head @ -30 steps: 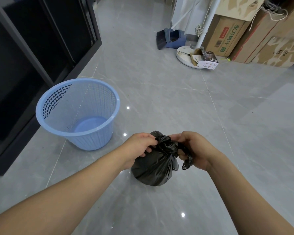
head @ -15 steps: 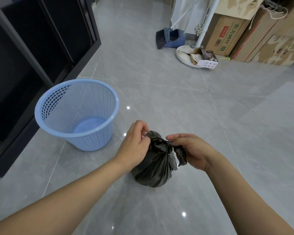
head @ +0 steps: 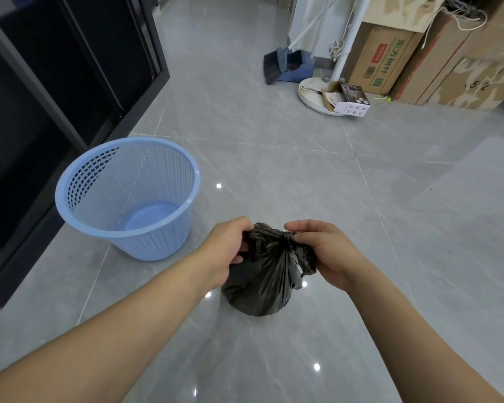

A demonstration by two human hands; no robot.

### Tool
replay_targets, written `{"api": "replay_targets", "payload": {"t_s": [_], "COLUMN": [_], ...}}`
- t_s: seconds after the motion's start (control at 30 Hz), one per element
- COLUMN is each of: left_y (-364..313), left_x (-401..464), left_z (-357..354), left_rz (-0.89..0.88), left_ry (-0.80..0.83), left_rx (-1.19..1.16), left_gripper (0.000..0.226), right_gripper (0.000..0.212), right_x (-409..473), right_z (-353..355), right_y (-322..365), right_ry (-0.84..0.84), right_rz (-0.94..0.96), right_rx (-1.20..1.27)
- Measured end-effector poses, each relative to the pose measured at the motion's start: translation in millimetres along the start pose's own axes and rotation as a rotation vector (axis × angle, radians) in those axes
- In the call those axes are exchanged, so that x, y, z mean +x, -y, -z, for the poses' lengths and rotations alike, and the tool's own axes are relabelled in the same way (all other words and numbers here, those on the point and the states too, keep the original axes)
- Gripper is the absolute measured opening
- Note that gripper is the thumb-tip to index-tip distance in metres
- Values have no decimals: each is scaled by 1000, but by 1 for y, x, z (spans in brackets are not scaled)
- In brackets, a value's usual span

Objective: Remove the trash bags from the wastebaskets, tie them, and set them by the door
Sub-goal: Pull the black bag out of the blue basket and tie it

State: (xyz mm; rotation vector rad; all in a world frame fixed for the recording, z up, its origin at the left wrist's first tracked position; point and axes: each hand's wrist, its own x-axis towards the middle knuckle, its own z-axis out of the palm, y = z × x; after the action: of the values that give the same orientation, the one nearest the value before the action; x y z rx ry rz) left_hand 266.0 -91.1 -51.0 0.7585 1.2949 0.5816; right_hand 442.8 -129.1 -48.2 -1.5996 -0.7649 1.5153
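Note:
A small black trash bag point(head: 262, 283) sits low over the grey floor tiles, its neck bunched into a knot at the top. My left hand point(head: 226, 251) grips the bag's neck from the left. My right hand point(head: 322, 251) pinches the knot and a loose tail of plastic from the right. The light blue mesh wastebasket point(head: 79, 210) stands to the left of the bag, upright, with no liner in it.
A black cabinet point(head: 56, 82) runs along the left. At the back stand a blue dustpan and broom point(head: 288, 64), a white fan base point(head: 314, 94) with a small carton point(head: 351, 104) on it, and stacked cardboard boxes point(head: 419, 53).
My left hand lifted off the bag's neck and came back to grip it. My right hand shifted its hold on the loose tail by the knot.

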Motion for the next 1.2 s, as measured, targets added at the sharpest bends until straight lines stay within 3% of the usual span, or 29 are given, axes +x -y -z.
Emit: {"api": "replay_targets", "payload": {"t_s": [0.1, 0.2, 0.33, 0.4, 0.47, 0.57, 0.63, 0.73, 0.83, 0.9, 0.97, 1.03, 1.2], "left_y": [-18, -25, -11, 0, 9, 20, 24, 36, 44, 44, 44, 45, 52], "left_x": [0, 4, 8, 15, 22, 26, 23, 24, 30, 32, 38, 41, 36], "left_z": [5, 9, 22, 42, 61, 63, 49, 28, 13, 6, 2, -1, -2], "left_rz": [181, 110, 73, 84, 42, -165, -246, -295, -543, -790, -969, -926, -571], "left_ry": [22, 38, 65, 5, -133, -263, -169, 35, -134, -248, -227, -112, 12], "left_rx": [-73, 93, 289, 402, 623, 1067, 1164, 1296, 1539, 1650, 1792, 1901, 1752], "left_gripper": [14, 13, 16, 18, 20, 22, 20, 78, 99, 99, 93, 82, 57], "right_gripper": [25, 27, 28, 32, 35, 28, 24, 25, 27, 29, 29, 28, 27], "right_x": [-1, 2, 8, 8, 6, 11, 16, 15, 11, 10, 9, 9, 9], "right_z": [-1, 0, 14, 30, 41, 35, 25, 14, 8, 9, 12, 14, 9], "right_y": [-5, -12, -27, -42, -57, -58, -45, -35, -38, -42, -44, -44, -40], "right_ry": [-61, -139, -242, -246, -244, -225, -223, -232, -217, -214, -233, -248, -224], "right_rz": [68, 137, 421, 399, 308, 263, 244, 226, 186, 142, 94, 66, 33], "right_rx": [-136, -321, -806, -1037, -1112, -1073, -1057, -977, -1011, -1094, -1199, -1294, -1385]}}
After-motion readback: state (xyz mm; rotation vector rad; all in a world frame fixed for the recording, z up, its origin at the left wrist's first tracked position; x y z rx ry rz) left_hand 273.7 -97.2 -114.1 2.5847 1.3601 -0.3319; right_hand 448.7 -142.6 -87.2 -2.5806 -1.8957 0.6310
